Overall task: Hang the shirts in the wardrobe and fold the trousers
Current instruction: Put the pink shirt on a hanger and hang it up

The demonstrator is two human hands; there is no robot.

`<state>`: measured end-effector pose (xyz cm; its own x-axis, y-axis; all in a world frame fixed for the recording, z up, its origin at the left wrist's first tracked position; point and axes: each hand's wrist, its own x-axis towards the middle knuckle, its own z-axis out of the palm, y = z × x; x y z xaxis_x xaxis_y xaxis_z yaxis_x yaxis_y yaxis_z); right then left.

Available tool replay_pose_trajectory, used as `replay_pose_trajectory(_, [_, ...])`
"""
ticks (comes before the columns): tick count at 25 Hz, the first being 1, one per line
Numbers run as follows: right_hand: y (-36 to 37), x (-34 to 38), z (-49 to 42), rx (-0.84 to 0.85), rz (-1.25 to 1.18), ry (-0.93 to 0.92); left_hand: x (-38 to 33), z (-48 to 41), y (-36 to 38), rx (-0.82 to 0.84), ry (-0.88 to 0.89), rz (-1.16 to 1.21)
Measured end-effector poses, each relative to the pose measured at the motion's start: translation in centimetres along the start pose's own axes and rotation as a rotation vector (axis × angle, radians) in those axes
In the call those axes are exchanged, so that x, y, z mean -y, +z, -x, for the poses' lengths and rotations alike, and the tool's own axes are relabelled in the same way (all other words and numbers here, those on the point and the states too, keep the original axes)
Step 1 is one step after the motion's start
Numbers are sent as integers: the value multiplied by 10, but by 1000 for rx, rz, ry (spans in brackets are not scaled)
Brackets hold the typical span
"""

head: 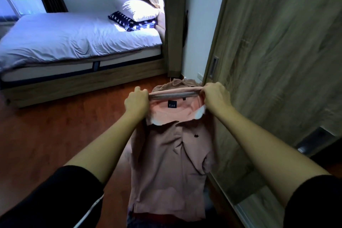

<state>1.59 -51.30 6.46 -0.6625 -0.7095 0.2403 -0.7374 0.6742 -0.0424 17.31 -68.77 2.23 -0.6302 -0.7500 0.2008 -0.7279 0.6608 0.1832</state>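
A pink polo shirt [170,164] hangs in front of me over the wooden floor. Its neck opening is stretched wide, showing a dark label inside. My left hand [136,101] grips the left end of the collar. My right hand [215,95] grips the right end of the collar. White ends of what looks like a hanger [200,112] show inside the neck opening. The wardrobe [277,61] stands at my right, its wooden sliding door covering it.
A bed [74,42] with white bedding, a white pillow and a star-patterned pillow fills the left and back. A curtain [174,24] hangs beside it. Red-brown floor [46,135] lies open on the left. Dark cloth lies on the floor below the shirt.
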Motion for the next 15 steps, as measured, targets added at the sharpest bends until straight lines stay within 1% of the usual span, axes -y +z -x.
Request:
replay_pose_trajectory(2, [-19,0,4,24,-4,-54,-7,4,-23,25,4,0])
replay_pose_trajectory(5, [-50,-2,19,102,-218,0,-27,13,-80,53,-21,57])
replay_pose_trajectory(8, [-90,-2,34,94,-356,31,-45,27,-134,77,83,14])
replay_pose_trajectory(10, [-124,-9,40,15,-464,65,-52,36,-167,-29,126,118])
replay_pose_trajectory(12, [-160,-20,47,-136,-551,92,-62,39,-191,-229,108,321])
replay_pose_trajectory(13, [-175,-24,51,-199,-536,88,-68,39,-198,-308,126,393])
replay_pose_trajectory(14, [-186,-27,55,-219,-494,77,-75,40,-200,-321,178,414])
replay_pose_trajectory(15, [-191,-31,61,-199,-442,69,-81,44,-197,-277,251,402])
